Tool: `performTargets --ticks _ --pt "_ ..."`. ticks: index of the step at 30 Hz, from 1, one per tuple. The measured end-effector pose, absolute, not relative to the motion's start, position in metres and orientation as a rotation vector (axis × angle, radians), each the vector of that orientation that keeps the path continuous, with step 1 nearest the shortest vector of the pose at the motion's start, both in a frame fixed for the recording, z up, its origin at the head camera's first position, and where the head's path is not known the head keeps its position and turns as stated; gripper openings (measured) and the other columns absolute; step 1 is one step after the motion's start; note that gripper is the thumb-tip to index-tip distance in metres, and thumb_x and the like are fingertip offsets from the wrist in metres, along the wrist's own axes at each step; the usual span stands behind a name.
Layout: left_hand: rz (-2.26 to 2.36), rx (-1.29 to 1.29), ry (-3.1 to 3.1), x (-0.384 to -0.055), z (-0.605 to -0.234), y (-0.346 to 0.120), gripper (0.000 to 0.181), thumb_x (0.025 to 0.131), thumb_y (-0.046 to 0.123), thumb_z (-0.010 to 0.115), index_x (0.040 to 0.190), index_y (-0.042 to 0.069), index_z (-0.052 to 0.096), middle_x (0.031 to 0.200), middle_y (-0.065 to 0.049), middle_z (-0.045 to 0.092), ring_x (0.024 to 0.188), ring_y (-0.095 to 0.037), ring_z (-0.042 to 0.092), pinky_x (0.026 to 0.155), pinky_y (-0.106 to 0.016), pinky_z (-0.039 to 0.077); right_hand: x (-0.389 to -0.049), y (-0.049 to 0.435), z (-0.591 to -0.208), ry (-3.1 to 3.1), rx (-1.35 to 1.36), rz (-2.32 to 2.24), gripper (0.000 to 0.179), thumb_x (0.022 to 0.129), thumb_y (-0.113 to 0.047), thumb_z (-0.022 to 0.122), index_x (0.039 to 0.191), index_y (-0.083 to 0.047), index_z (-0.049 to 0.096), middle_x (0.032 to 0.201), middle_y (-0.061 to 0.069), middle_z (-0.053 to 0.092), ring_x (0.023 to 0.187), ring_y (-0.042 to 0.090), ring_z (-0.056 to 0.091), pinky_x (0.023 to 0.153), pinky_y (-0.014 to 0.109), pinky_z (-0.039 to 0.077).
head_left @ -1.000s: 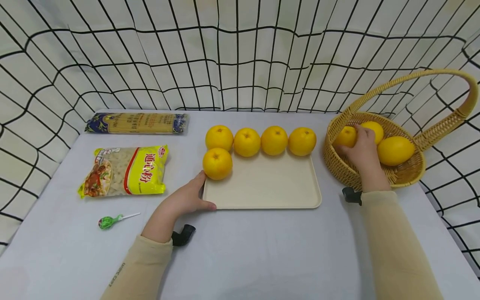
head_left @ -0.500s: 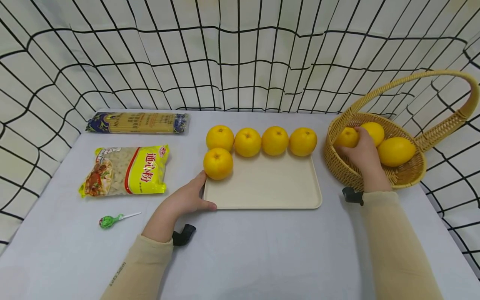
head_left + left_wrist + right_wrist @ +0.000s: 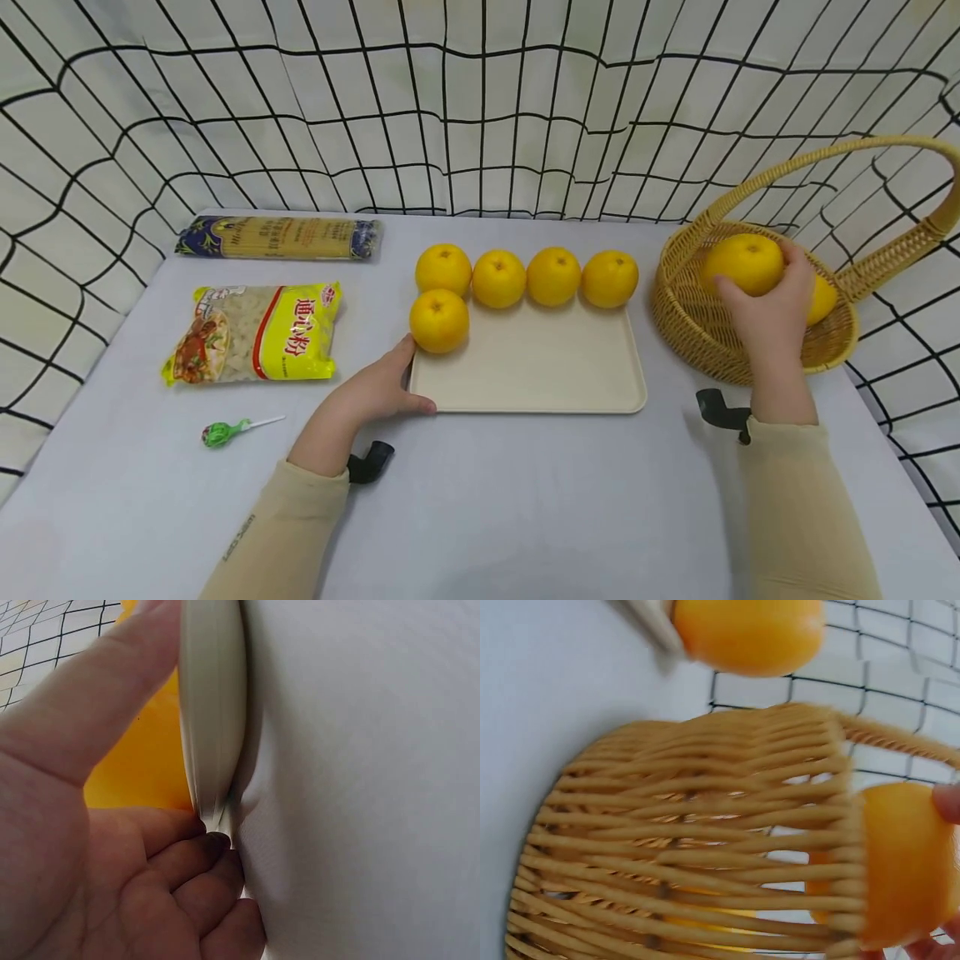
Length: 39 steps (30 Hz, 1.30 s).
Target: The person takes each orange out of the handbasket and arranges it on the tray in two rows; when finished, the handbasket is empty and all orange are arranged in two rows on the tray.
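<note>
In the head view, my right hand grips an orange, raised at the mouth of the wicker basket. The right wrist view shows this orange beyond the woven rim, fingertips on its far side. Another yellow fruit in the basket is partly hidden behind that hand. My left hand holds the near left corner of the cream tray, with the thumb along its front edge. Its curled fingers meet the tray's rim in the left wrist view. An orange sits on the tray just beyond.
Several oranges form a row along the tray's back edge. To the left lie a spaghetti pack, a bag of pasta and a green lollipop. Black wire mesh surrounds the table. The basket's tall handle arches overhead.
My right hand has lifted an orange from within the basket and moved slightly right and toward me. My left hand stays on the tray corner. The head view has tilted a little.
</note>
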<state>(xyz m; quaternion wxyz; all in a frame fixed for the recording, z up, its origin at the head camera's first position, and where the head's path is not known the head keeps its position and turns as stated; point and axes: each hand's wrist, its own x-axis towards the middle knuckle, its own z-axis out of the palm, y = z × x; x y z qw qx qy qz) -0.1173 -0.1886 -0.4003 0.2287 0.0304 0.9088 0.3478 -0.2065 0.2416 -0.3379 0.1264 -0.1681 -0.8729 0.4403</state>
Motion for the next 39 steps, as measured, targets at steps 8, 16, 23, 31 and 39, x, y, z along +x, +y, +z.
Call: performTargets --ticks 8,16,23,31,39 --pt "0.943 0.072 2.506 -0.117 -0.399 -0.188 0.112 0.07 0.034 0.077 0.146 0.005 0.0 0.154 -0.013 0.004 0.14 -0.033 0.01 0.113 -0.05 0.014 -0.174 0.212 -0.32 -2.181 -0.361 1.335 0.068 0.076 -0.022 0.065 0.134 -0.031 0.03 0.133 -0.012 0.028 0.117 0.004 0.029 0.095 0.025 0.035" --pt "0.934 0.061 2.518 -0.117 -0.397 -0.19 0.111 0.07 0.035 0.077 0.146 0.005 0.002 0.153 -0.014 0.006 0.14 -0.033 0.012 0.112 -0.051 0.015 -0.161 0.168 -0.319 -2.153 0.065 1.418 0.073 0.072 -0.013 0.07 0.136 -0.018 0.035 0.132 -0.005 0.037 0.11 0.006 0.037 0.086 0.02 0.037" --pt "0.935 0.069 2.51 -0.116 -0.395 -0.189 0.111 0.07 0.034 0.077 0.146 0.004 0.002 0.153 -0.015 0.007 0.139 -0.034 0.012 0.112 -0.051 0.015 -0.159 0.133 -0.332 -2.344 0.3 1.425 0.075 0.073 -0.012 0.074 0.137 -0.011 0.035 0.135 0.004 0.037 0.115 0.013 0.038 0.094 0.034 0.042" --pt "0.935 0.05 2.518 -0.114 -0.398 -0.19 0.111 0.069 0.035 0.077 0.146 0.004 0.003 0.153 -0.015 0.008 0.139 -0.034 0.013 0.112 -0.051 0.015 -0.167 0.093 -0.347 -2.478 0.396 1.545 0.078 0.075 -0.019 0.074 0.139 -0.01 0.031 0.139 0.007 0.036 0.121 0.021 0.039 0.095 0.041 0.045" --pt "0.956 0.093 2.52 -0.116 -0.399 -0.189 0.111 0.069 0.036 0.077 0.146 0.004 0.003 0.153 -0.014 0.007 0.139 -0.033 0.012 0.112 -0.05 0.015 -0.17 0.057 -0.364 -2.647 0.272 1.754 0.079 0.077 -0.019 0.072 0.142 -0.012 0.026 0.143 0.008 0.029 0.127 0.022 0.038 0.101 0.036 0.041"
